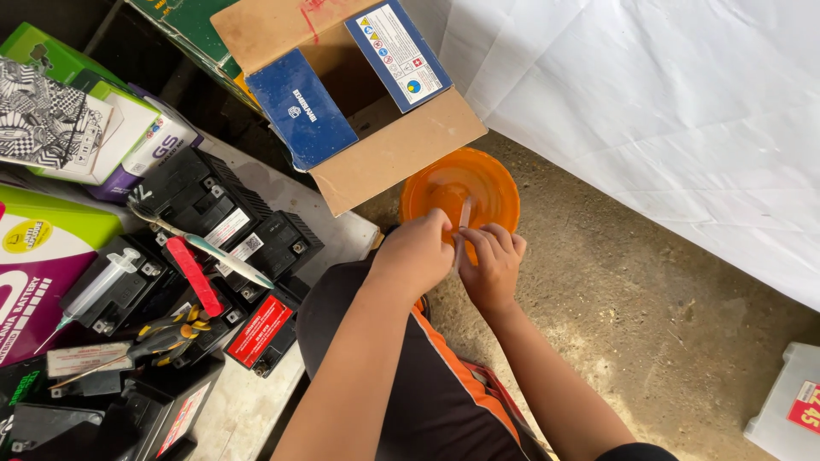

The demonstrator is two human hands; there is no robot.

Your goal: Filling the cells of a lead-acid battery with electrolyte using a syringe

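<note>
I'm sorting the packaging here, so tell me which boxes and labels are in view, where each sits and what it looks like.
Open cardboard box: top centre, brown flaps with blue panels.
White label: on the box's far flap, rectangular, small coloured symbols.
Green box: top left, black-and-white patterned sheet on it.
Purple and green box: left edge.
Red label: on a black battery, lower left.

Your left hand (416,253) hides the lower end of the thin clear tube (464,215), so you can't tell its grip. At lower right, the white container (790,414) is cut off.
</note>
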